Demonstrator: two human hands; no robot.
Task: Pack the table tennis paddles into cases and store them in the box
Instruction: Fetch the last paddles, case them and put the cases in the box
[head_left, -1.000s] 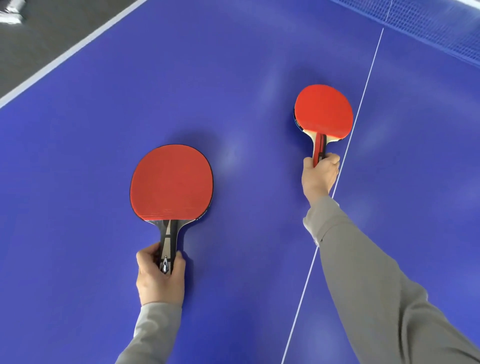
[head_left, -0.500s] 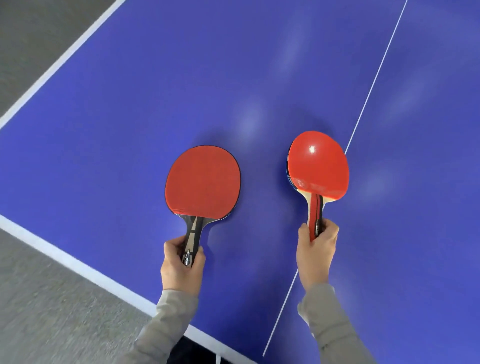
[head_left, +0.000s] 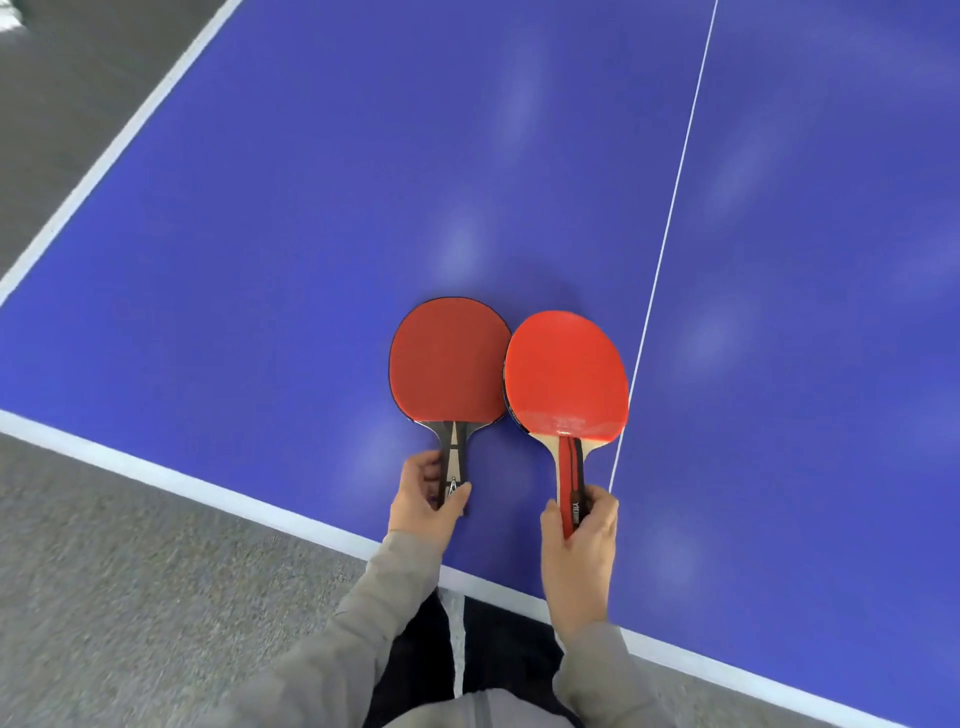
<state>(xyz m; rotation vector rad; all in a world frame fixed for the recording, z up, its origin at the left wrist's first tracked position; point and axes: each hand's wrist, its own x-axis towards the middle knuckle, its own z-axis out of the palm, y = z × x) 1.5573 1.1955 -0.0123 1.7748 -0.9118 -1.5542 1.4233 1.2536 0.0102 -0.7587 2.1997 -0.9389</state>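
I have the blue table (head_left: 311, 208) filling my view, and near its close edge two red paddles lie side by side with blades touching or just overlapping: the darker paddle (head_left: 449, 358) on the left, the brighter paddle (head_left: 566, 374) on the right. My left hand (head_left: 428, 499) curls round the dark handle and my right hand (head_left: 579, 525) round the red one. I judge this the gathering step; no case or box shows, so next I must find those.

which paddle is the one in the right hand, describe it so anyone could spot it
On the blue table, near its white centre line, two red paddles meet edge to edge. It is the brighter orange-red paddle, its red-striped pale wood handle held by the right hand.
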